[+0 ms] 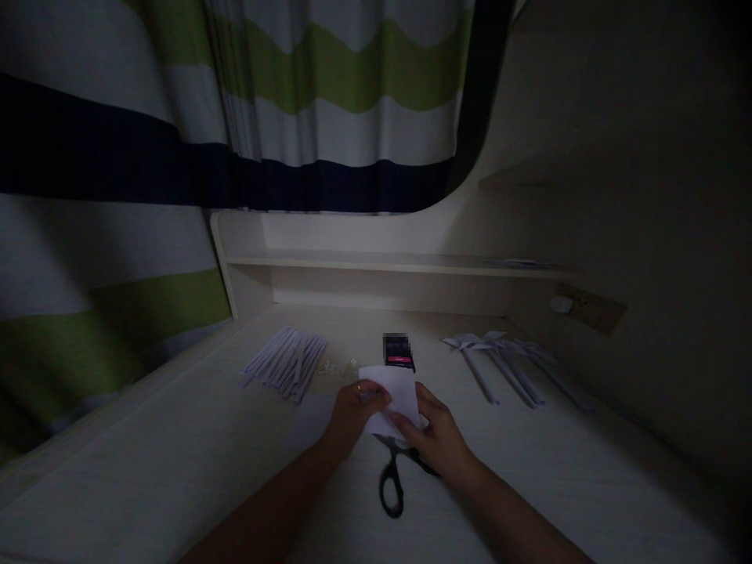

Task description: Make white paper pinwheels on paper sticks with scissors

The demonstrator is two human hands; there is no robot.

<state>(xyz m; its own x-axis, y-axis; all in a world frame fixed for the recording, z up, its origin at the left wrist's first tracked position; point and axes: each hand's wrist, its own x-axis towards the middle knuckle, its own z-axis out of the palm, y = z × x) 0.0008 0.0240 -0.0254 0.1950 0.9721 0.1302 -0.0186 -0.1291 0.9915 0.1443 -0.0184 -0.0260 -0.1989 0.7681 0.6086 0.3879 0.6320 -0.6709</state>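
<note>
Both hands hold a small white sheet of paper (pixel 395 384) above the desk. My left hand (pixel 357 407), with a ring on one finger, pinches it from the left side. On the right edge, my right hand (pixel 435 431) grips the same sheet with its thumb on the front. Beneath the paper and my right hand lie black-handled scissors (pixel 392 489), their blades mostly hidden. A phone (pixel 399 352) stands or lies just behind the sheet, its lower part covered. Another pale sheet (pixel 309 419) rests flat beside my left wrist.
To the left is a pile of rolled white paper sticks (pixel 285 364), with small clear bits (pixel 338 366) beside it. Several paper pinwheels on sticks (pixel 505 364) lie to the right. A shelf (pixel 376 263), striped curtains (pixel 352 78) and a wall socket (pixel 591 307) surround the desk.
</note>
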